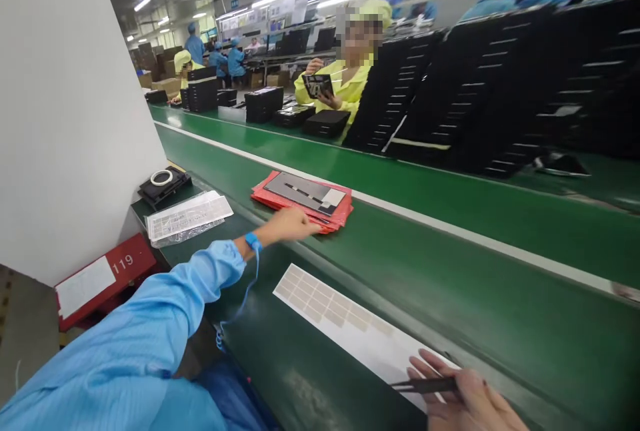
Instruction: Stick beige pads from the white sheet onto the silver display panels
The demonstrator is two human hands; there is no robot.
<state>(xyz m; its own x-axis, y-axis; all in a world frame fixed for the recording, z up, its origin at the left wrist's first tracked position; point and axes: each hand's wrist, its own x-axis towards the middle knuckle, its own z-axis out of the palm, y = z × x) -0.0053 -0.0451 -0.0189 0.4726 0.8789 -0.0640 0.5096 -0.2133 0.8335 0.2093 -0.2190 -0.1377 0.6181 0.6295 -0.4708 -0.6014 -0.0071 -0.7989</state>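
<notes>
Evidently, the step in hand is a reach to the red-sheeted stack (346,212), a grey panel (280,183) on top, on the green belt (450,278) just beyond the far edge of the bench (300,371); the left grip (290,223) meets the stack's near side, though whether it pinches a layer I cannot tell; the right grip (475,399) is closed around dark tweezers (433,386) over the right end of a white sheet with grey patches (320,299), lying along the bench's far edge; the next move, I judge, calls for a sure hold on one layer, tweezers kept clear; printed papers (193,214) lie toward the bench's left end; across the belt, a co-worker in yellow (357,88) holds a dark panel (318,86).
</notes>
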